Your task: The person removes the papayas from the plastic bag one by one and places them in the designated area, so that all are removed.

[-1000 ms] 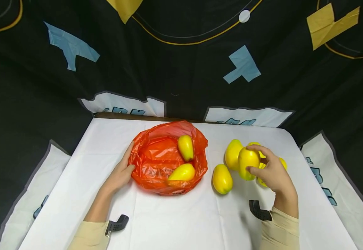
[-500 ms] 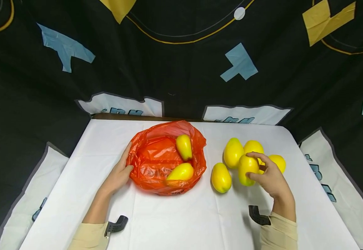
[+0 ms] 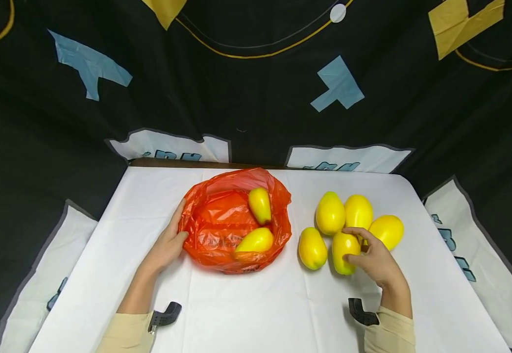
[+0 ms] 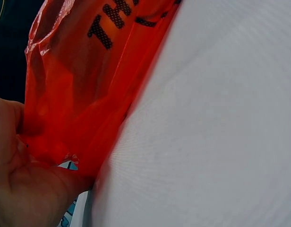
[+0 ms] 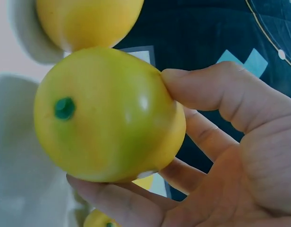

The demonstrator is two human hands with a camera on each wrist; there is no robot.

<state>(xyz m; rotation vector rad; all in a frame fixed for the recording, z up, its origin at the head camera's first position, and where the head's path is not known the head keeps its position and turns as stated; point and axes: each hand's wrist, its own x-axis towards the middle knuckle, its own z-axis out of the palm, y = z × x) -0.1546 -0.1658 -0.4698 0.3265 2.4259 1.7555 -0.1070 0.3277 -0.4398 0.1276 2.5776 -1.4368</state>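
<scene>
On the left of the white table, a red plastic bag lies spread with its mouth open. Two yellow mangoes are inside it, toward its right side. My left hand holds the bag's left edge, thumb outside; in the left wrist view the red film passes between thumb and fingers. My right hand grips a mango with thumb and fingertips, its green stem end facing the right wrist camera. That mango is at the front of a group of several mangoes on the right.
The table is covered in white cloth. Its back edge meets a black curtain with blue and yellow tape on it. One loose mango lies between the bag and the held mango.
My right hand has brought its mango down and toward the front of the group, uncovering the mangoes behind. The left hand keeps its hold on the bag.
</scene>
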